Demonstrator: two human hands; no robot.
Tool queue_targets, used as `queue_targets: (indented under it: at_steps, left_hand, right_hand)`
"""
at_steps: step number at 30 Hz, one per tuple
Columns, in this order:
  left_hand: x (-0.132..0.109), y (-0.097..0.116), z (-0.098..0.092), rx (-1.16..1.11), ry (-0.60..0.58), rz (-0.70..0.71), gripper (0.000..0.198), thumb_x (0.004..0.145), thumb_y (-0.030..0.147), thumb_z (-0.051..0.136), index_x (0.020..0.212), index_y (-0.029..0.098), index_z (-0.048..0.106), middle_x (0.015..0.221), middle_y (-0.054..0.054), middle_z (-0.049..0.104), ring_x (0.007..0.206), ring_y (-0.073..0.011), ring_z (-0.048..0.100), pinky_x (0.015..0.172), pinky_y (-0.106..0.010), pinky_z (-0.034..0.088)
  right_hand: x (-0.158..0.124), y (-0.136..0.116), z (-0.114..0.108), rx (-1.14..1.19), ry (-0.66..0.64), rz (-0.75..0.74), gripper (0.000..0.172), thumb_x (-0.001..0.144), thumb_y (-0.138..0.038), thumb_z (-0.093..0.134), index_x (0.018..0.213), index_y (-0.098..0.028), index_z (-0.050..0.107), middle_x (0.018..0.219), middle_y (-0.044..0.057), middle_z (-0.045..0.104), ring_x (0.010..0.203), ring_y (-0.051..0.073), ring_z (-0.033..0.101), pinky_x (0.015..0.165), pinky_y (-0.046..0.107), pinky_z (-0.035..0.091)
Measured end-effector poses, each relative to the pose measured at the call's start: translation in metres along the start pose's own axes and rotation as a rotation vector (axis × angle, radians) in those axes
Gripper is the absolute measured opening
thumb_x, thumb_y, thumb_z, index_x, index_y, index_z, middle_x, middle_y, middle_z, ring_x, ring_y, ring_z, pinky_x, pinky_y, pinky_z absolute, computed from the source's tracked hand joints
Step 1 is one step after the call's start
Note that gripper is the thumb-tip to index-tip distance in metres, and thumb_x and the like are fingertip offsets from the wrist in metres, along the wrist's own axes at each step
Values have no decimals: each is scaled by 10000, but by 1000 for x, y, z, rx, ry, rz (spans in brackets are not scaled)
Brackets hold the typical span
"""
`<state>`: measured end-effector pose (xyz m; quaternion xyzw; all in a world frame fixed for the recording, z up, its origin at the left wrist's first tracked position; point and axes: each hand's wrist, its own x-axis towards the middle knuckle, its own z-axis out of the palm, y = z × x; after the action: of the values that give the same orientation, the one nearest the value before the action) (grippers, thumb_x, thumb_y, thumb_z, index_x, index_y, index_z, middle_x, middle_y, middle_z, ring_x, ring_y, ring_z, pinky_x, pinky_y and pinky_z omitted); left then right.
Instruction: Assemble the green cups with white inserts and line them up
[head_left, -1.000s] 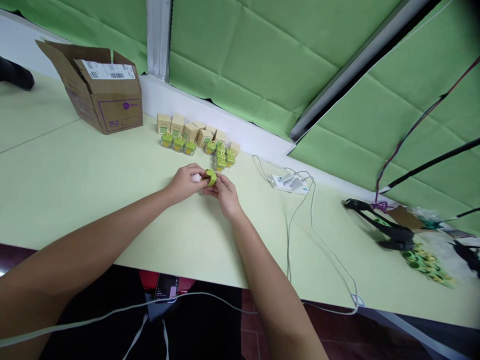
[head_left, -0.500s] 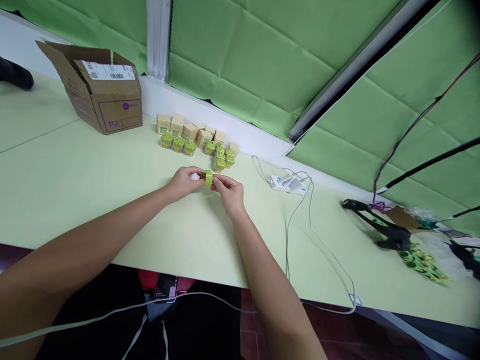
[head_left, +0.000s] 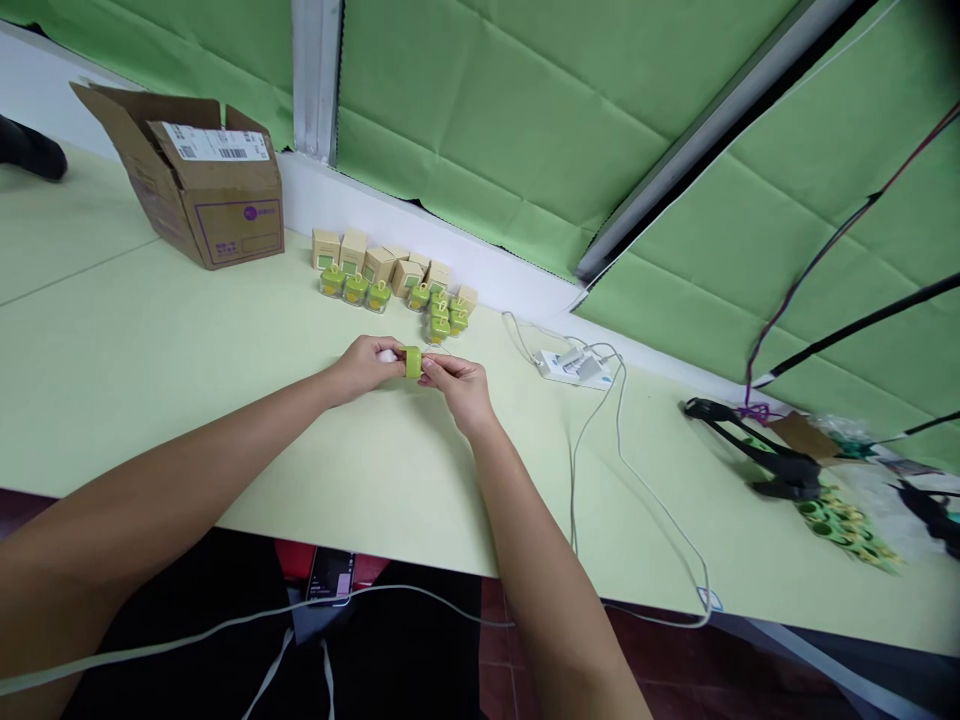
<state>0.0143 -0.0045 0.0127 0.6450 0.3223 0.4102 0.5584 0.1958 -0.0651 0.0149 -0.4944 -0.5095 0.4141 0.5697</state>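
My left hand (head_left: 361, 366) is closed around a small jar, its white end (head_left: 387, 356) showing between the fingers and its green lid (head_left: 413, 362) pointing right. Thumb and fingers of my right hand (head_left: 463, 392) pinch together at the lid's right side; what they grip there, perhaps a loop or thin cord, is too small to make out. Just beyond the hands stand several similar clear jars with green lids (head_left: 355, 289), each with a loop on top. Behind them is a row of small cardboard boxes (head_left: 352, 250).
A large open carton (head_left: 232, 215) stands at the back left. Right of the hands lie a white power strip (head_left: 574, 368) and its trailing cables. Further right are a black strap-like object (head_left: 750, 450) and green parts (head_left: 847, 528). A phone (head_left: 331, 577) rests below the table edge.
The held jar and its green lid have shifted very slightly left and down. My right fingertips have moved a little at the lid's right side. The jars and boxes stay put.
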Motion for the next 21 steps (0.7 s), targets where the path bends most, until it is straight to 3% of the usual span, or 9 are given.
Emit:
queue_targets:
  at_steps: [8, 15, 21]
  left_hand:
    - [-1, -1, 0, -48, -9, -94, 348, 610, 417, 866, 788, 163, 706, 637, 45, 503, 541, -64, 391, 489, -205, 282]
    - [2, 3, 1, -120, 60, -126, 365, 576, 405, 860, 797, 166, 694, 622, 39, 526, 532, -71, 431, 508, -226, 331]
    - [1, 4, 0, -91, 30, -146, 343, 601, 390, 833, 813, 152, 706, 589, 43, 514, 532, -70, 415, 516, -221, 303]
  right_hand:
    - [-1, -1, 2, -2, -11, -27, 306, 741, -468, 851, 935, -231, 838, 872, 16, 778, 689, 140, 668, 739, 361, 633]
    - [0, -6, 3, -16, -48, -47, 363, 739, -481, 840, 1018, -249, 819, 929, 14, 752, 724, 149, 683, 722, 361, 629]
    - [0, -7, 0, -57, 5, -77, 368, 697, -478, 870, 948, -217, 810, 810, 19, 768, 689, 159, 694, 766, 374, 614]
